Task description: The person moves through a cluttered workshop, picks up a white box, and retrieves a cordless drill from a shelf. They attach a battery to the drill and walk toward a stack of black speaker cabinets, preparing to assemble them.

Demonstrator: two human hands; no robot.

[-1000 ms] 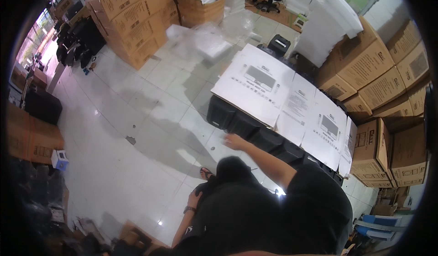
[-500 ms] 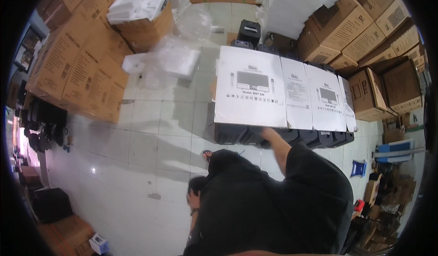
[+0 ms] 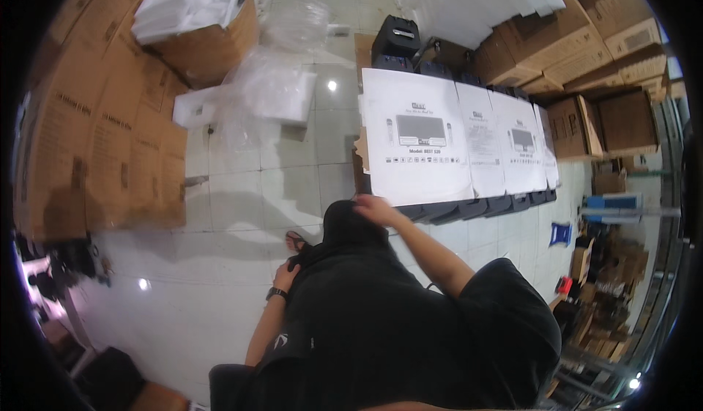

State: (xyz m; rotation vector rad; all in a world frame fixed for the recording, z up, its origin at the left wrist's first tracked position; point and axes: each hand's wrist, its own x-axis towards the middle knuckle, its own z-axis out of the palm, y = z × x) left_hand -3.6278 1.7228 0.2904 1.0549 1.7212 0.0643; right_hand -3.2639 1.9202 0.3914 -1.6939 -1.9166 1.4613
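My right hand hangs over my dark-clothed knee, right by the near left corner of a printed white cardboard sheet. Its fingers are smeared, so I cannot tell whether they touch the sheet. My left hand, with a dark band on the wrist, lies against my other leg near a sandalled foot; nothing shows in it. Under the sheet stands a row of black speaker-like cases, only their near sides showing.
Stacked brown cartons rise at left. An open carton of white foam stands beyond, beside plastic wrap and foam on the tiled floor. More cartons and foam sheets fill the far right; a blue stool stands at right.
My right hand has moved left, from the cases' near side to the sheet's near left corner. My left hand has shifted up and left along my leg. The view has turned and moved closer.
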